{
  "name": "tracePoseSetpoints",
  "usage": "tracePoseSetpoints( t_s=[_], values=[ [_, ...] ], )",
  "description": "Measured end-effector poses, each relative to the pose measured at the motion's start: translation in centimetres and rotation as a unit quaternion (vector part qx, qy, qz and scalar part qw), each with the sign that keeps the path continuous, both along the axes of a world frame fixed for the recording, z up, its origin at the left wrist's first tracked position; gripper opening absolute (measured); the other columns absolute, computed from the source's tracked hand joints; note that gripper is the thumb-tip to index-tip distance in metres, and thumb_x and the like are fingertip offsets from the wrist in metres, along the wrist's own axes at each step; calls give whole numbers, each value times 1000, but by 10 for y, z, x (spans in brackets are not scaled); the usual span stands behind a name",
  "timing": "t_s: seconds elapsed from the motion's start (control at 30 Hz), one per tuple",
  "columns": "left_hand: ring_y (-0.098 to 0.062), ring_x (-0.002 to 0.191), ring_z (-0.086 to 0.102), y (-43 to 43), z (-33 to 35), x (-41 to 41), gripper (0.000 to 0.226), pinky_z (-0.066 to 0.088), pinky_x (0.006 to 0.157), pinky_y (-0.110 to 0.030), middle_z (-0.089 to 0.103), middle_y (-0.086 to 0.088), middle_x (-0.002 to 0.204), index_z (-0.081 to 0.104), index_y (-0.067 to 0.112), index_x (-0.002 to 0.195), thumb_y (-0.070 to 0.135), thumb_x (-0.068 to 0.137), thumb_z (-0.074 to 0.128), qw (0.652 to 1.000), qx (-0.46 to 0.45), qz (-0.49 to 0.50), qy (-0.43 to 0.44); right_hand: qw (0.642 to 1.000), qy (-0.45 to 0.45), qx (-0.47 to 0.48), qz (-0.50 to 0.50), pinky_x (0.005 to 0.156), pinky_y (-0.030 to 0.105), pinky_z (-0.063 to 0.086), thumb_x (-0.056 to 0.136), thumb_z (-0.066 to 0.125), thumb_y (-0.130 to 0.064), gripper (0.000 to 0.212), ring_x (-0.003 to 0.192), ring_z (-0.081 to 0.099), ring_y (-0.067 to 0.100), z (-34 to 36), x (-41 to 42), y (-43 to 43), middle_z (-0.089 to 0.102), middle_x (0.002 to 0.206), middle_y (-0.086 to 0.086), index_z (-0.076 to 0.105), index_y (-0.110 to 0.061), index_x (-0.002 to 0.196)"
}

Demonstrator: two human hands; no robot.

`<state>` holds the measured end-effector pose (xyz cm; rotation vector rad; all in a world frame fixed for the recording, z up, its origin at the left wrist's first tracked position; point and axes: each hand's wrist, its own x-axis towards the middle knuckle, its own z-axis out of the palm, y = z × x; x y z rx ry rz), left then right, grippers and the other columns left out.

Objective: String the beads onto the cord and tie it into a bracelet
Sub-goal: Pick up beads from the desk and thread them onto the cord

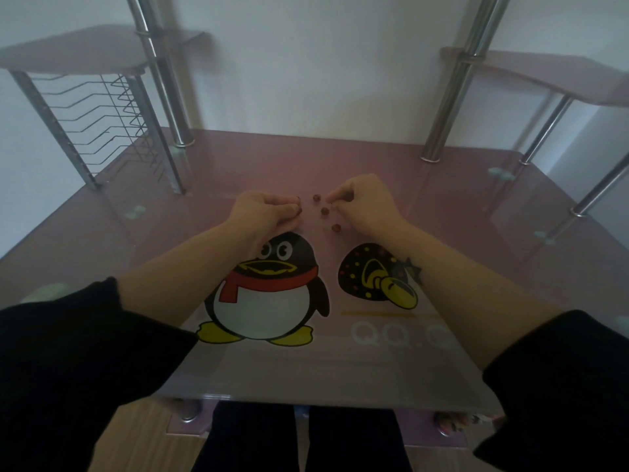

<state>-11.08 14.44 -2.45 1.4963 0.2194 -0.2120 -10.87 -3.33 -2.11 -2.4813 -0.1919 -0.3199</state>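
Small dark red beads lie on the pink glass table (391, 172): one (317, 197) between my hands, another (324, 210) just below it, a third (336, 228) nearer me. My left hand (263, 212) has its fingers curled, and its fingertips pinch a dark red bead (299, 208). My right hand (362, 202) is curled too, with thumb and forefinger pinched together close to the loose beads. The cord is too thin to make out between the hands.
The table carries a printed penguin (269, 294) and a strawberry picture (371, 277). Chrome posts (170, 97) (452, 97) rise at the back, holding side shelves (68, 49) (551, 73). A wire rack (98, 117) stands at the left.
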Motion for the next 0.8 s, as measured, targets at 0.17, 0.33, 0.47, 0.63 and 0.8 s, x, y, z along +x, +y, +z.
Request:
tracePoseSetpoints(
  t_s=[0.17, 0.33, 0.47, 0.63, 0.8],
  values=[
    [-19, 86, 73, -2, -3, 1, 16, 58, 71, -21, 72, -12, 101, 70, 2, 101, -2, 86, 67, 1000, 6, -4, -3, 999, 2, -31, 31, 83, 29, 53, 89, 66, -20, 17, 83, 61, 6, 3, 1, 9, 73, 103, 3, 76, -12, 100],
    [-23, 92, 72, 3, -4, 1, 19, 59, 72, -23, 71, -14, 105, 69, -1, 105, -5, 86, 65, 1000, -6, -14, -6, 998, 3, -59, 19, 74, 32, 56, 87, 66, -23, 20, 70, 64, 13, 1, 7, 24, 74, 96, 8, 76, -9, 98],
    [-24, 93, 72, 4, -6, 3, 18, 59, 74, -25, 71, -15, 107, 68, -3, 104, -6, 86, 64, 1000, -14, -12, 3, 995, 31, -98, -8, 72, 37, 59, 87, 64, -23, 17, 74, 68, 18, 1, 15, 33, 75, 86, 6, 78, -13, 87],
    [-26, 94, 72, 3, -7, 5, 18, 60, 75, -26, 70, -15, 108, 69, -2, 103, -6, 85, 66, 1000, -11, -6, 13, 986, 50, -150, -44, 58, 34, 57, 85, 61, -24, 20, 61, 65, 19, 2, 19, 35, 73, 75, 3, 77, -15, 77],
    [-27, 95, 71, 2, -7, 6, 16, 59, 79, -28, 70, -15, 109, 69, -1, 101, -5, 86, 65, 1000, -6, -7, 17, 988, 57, -140, -31, 65, 40, 58, 86, 61, -19, 22, 65, 65, 23, 2, 20, 35, 71, 74, 6, 73, -10, 71]
  ],
)
